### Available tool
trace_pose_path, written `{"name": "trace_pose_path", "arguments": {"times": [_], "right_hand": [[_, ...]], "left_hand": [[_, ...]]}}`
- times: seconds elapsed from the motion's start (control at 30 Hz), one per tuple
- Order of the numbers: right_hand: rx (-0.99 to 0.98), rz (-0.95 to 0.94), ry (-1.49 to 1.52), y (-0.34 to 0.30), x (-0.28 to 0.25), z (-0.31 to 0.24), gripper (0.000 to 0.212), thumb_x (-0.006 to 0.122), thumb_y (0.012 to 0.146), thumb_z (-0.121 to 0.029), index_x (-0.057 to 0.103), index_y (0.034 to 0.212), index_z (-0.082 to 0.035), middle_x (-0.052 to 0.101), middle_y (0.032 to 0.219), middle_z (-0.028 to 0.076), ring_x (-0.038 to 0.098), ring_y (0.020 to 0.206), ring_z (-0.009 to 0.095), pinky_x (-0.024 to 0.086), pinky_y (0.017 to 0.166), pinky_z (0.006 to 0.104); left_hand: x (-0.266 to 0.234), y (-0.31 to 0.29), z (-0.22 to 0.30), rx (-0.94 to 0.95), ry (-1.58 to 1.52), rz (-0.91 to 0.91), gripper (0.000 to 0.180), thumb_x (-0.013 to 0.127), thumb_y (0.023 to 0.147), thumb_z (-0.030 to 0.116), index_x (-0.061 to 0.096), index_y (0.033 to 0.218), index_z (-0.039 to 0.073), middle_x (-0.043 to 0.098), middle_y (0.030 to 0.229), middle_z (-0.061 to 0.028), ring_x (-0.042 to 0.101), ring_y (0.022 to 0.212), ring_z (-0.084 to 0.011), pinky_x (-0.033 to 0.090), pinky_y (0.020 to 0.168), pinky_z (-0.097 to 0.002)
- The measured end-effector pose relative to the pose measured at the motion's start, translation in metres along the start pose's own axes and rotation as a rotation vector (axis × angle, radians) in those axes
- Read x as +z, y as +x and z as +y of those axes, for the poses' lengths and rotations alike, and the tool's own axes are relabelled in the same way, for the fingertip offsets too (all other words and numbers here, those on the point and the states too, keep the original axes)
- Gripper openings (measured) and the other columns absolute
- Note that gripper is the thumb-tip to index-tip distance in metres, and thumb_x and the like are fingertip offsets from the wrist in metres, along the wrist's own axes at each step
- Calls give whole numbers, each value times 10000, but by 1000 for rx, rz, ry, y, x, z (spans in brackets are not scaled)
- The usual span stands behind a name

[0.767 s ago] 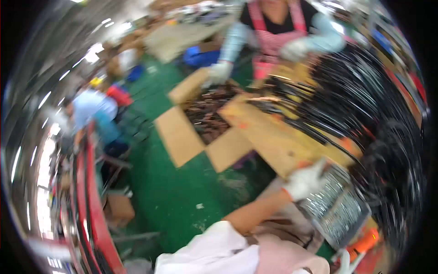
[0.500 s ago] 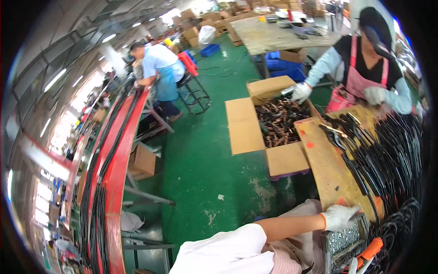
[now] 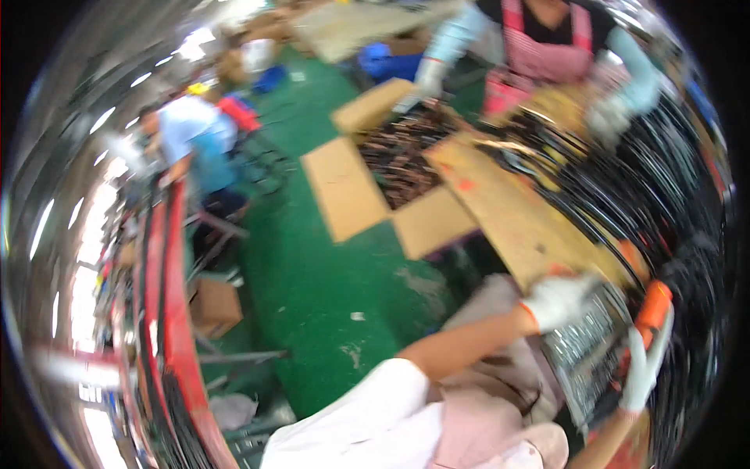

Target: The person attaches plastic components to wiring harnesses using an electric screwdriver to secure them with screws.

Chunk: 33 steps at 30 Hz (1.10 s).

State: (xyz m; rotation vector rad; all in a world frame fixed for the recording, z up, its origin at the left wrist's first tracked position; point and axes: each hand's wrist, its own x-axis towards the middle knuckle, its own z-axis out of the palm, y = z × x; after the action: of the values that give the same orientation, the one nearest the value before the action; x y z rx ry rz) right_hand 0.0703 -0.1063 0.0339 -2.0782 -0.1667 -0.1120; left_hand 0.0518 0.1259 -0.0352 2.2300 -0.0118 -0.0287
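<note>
My left hand, in a white glove with an orange cuff, lies at the far edge of a metal tray of small shiny metal pieces. Motion smears its fingers, so I cannot tell whether they pinch anything. On the tray's right side my right hand, also gloved in white, is closed around an orange-and-black tool with a cylindrical handle. The tool tilts, its orange end pointing up and away from me; its lower end is hidden. Black cables lie heaped just beyond and to the right.
A yellowish worktop bears the cables. Beside it stands an open carton full of copper-coloured and dark pieces. A co-worker in a pink apron works across from me. At left, a red bench holds cables; another person sits there.
The view has swung, shifting the scene left and up. My right hand and the orange tool have come further into view. The co-worker's hand stays at the carton.
</note>
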Motion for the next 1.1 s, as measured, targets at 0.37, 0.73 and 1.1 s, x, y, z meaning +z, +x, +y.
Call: {"name": "trace_pose_path", "arguments": {"times": [0.37, 0.73, 1.1], "right_hand": [[23, -47, -321, -53, 10, -3, 694, 729, 787, -18, 459, 1426, -22, 557, 1295, 140, 571, 1123, 233, 464, 976, 344], [433, 447, -309, -188, -108, 196, 163, 515, 1029, -168, 559, 957, -28, 535, 905, 3, 473, 851, 95, 422, 796, 251], [374, 430, -579, -169, -73, 163, 129, 573, 958, -100, 570, 864, -12, 591, 808, 102, 517, 711, 185, 451, 696, 314]], "left_hand": [[-8, 3, 7, -54, 86, -117, 530, 550, 923, 423, 444, 1402, 223, 698, 901, -187, 690, 794, -365, 534, 695, -484], [-113, 69, -79, 369, 559, 244, 192, 652, 889, 275, 682, 962, 100, 681, 760, -123, 661, 665, -314, 519, 591, -439], [-125, 81, -113, 278, 578, 117, 123, 703, 839, 188, 660, 817, 75, 670, 745, -128, 630, 635, -330, 503, 578, -429]]}}
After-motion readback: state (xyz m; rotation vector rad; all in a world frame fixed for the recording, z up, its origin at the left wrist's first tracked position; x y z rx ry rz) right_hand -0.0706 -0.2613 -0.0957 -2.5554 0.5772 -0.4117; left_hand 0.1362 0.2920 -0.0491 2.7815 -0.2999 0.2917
